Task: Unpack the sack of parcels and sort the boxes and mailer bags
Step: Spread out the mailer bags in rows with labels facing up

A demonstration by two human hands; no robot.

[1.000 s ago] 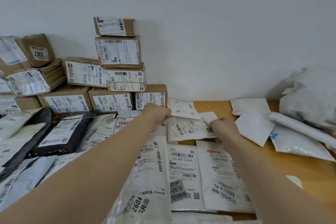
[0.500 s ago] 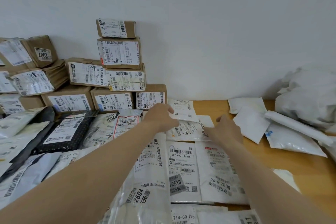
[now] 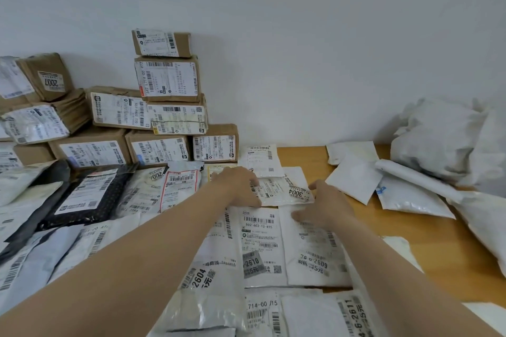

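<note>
White mailer marked 3004 point(image 3: 284, 191) flat under both hands: left hand point(image 3: 237, 185) fingers spread pressing its near-left edge, right hand point(image 3: 327, 206) loose, open at its right corner. Glossy plastic, could slide over bags underneath, messing row alignment lol.

Soft even light, faint shadows, wide-angle edge bowing.

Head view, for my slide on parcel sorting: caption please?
Both hands flatten a white mailer bag beside stacked boxes.
</note>
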